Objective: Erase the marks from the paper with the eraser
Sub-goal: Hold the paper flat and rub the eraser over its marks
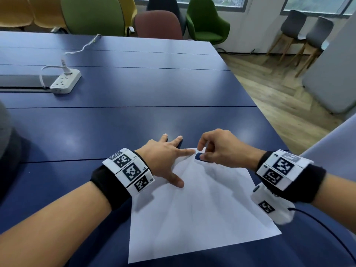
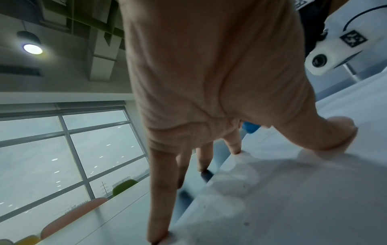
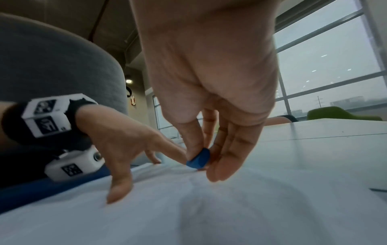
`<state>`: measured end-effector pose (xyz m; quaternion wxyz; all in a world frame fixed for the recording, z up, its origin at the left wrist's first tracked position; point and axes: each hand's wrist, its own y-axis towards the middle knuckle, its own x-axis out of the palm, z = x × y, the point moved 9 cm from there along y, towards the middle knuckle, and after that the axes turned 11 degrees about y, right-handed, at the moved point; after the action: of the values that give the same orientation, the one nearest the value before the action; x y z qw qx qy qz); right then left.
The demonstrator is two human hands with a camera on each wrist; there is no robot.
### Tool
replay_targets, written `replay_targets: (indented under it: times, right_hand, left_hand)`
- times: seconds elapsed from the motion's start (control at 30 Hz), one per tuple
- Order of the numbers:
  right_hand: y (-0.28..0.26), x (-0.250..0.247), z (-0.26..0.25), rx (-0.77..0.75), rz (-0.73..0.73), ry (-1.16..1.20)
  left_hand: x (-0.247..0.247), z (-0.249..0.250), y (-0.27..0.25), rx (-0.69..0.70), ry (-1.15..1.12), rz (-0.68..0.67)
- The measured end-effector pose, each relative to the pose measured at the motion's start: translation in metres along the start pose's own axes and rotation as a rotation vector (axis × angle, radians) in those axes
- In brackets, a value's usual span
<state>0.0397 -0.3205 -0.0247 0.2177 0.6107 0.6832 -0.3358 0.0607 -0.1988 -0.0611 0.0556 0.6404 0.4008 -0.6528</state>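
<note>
A white sheet of paper [image 1: 202,209] lies on the blue table [image 1: 115,122], turned at an angle. My left hand [image 1: 165,160] is spread flat, thumb and index finger pressing the paper's far corner, the other fingers on the table. My right hand [image 1: 217,149] pinches a small blue eraser [image 1: 198,157] between thumb and fingers, its lower end touching the paper near that corner. The right wrist view shows the eraser [image 3: 199,160] tilted on the paper [image 3: 209,215] beside the left hand [image 3: 130,149]. In the left wrist view, the eraser [image 2: 250,127] peeks out past my left hand [image 2: 209,116]. No marks are plainly visible.
A white power strip [image 1: 65,81] with a cable sits at the far left of the table. Chairs [image 1: 158,24] stand behind the far edge. The table's right edge runs close beside my right arm, with wooden floor [image 1: 279,97] beyond.
</note>
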Motion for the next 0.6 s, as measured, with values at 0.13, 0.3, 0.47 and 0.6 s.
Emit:
replay_targets:
  times: [0.13,0.3,0.47,0.6]
  right_hand:
    - [0.014,0.005,-0.001,-0.051,-0.032,-0.014]
    - [0.008,0.016,0.006,-0.052,-0.074,-0.015]
    - [0.02,0.01,-0.002,-0.07,-0.044,-0.002]
    - [0.009,0.016,-0.001,-0.046,-0.034,0.024]
  left_hand:
    - [0.009,-0.007,0.0,-0.028,-0.117,-0.04]
    - [0.016,-0.01,0.002,-0.03,-0.182,-0.086]
    - [0.016,-0.011,0.003,-0.038,-0.17,-0.096]
    - [0.015,-0.011,0.002,-0.037,-0.167,-0.098]
